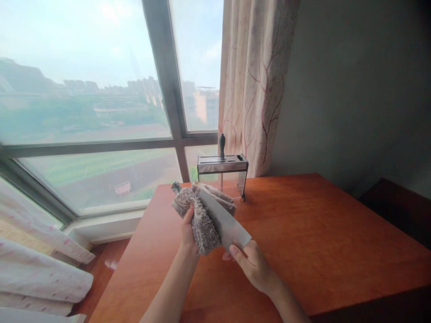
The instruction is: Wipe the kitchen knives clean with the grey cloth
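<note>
**Broad kitchen knife [230, 225] wrapped partly in a shaggy towel [205, 234], held between two hands**

The knife is in the air above the near-left part of the worktop [303, 242], its wide, pale blade slanting from the upper left down to the lower right. The grey-and-cream towel is folded about the blade, with nap on both sides of the metal; the lower-right end of the blade stands bare. A small dark piece pokes out past the towel's upper-left edge, probably the knife's handle, though the towel hides the join.

The left hand [189, 231] grips the towel from below, its fingers closed on the fabric with the thumb laid along it. The right hand [254, 267] pinches the bare end of the blade, thumb on the near face and the other fingers mostly hidden by metal.

Beyond them, at the worktop's far edge, stands a clear-sided knife holder [220, 167] with a slotted metal top. A dark handle [222, 146] rises from it, above a thin rod inside. Behind the holder hangs a branch-patterned curtain [256, 80], beside a large window [84, 80].
</note>
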Demonstrator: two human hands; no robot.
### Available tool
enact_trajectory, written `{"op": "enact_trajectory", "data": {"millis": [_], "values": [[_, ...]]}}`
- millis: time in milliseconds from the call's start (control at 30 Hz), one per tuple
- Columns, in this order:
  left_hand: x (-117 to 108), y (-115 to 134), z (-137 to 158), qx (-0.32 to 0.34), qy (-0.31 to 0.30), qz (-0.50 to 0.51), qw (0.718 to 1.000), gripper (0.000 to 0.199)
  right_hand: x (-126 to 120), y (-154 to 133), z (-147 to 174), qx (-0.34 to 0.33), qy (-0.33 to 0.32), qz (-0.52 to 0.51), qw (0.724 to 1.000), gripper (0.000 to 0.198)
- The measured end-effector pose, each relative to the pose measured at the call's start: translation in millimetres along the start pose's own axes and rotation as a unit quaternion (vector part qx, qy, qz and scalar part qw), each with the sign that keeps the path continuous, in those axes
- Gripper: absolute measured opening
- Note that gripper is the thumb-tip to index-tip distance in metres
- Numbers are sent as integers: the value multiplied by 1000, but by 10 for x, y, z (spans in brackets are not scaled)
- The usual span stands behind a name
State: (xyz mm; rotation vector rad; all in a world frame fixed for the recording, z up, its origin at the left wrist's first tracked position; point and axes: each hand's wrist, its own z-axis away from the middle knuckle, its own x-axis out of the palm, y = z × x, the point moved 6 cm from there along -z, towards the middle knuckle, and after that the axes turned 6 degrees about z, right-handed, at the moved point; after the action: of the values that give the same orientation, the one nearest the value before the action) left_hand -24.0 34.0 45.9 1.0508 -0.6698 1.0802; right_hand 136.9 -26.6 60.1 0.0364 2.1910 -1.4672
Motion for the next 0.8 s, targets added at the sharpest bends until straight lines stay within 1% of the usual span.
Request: {"op": "enact_trajectory", "data": {"millis": [100,167,233,400,500,633,800], "values": [[4,54,-6,31,4,8,999,19,-67,34,17,6,48,24,999,47],[10,55,0,37,1,7,999,21,-78,53,22,9,68,33,997,48],[15,7,12,24,-8,-1,1000,24,-56,59,9,6,77,33,996,48],[6,-230,57,-49,-35,-49,997,28,39,66,-117,-2,81,36,996,49],[-21,-277,77,-57,-31,-60,996,29,59,86,-183,11,91,55,994,53],[-25,-171,63,-31,-25,-47,998,26,81,81,-148,18,74,49,996,55],[-15,48,-5,28,-20,-20,999,20,101,104,4,32,50,16,998,55]]}}
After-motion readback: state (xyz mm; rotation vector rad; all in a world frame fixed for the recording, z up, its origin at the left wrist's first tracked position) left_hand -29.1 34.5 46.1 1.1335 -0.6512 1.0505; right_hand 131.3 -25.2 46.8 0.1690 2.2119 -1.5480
